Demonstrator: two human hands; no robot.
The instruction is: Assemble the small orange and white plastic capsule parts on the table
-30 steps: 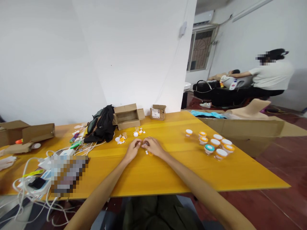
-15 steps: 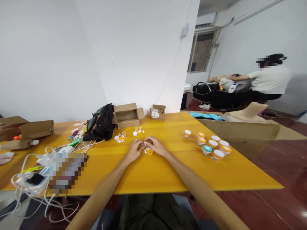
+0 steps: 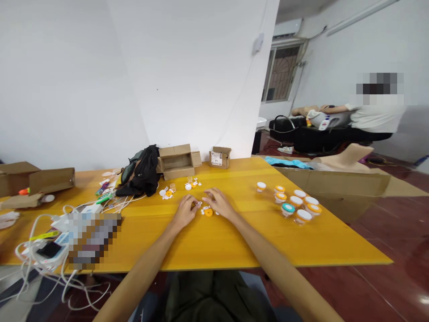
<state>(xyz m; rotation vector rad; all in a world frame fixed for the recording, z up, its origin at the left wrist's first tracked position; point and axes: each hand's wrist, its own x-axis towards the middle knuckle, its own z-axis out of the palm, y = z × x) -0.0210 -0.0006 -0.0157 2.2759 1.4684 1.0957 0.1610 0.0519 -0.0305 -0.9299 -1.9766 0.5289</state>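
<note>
Indoor light, fairly bright, soft and even; source unclear. Wall (image 3: 194, 80) pale grey, gentle shading; window (image 3: 283, 74) dim. Faint sheen on table (image 3: 268, 241), small glare spot on floor (image 3: 368, 281), lower right. Lap (image 3: 214, 297) very dark. Left hand (image 3: 186, 211) and right hand (image 3: 218, 203) slightly soft; small parts (image 3: 208, 215) lack fine detail. Wide-angle stretch toward edges. Pixel blocks over a person's head (image 3: 380, 88) and a left-hand table patch.
</note>
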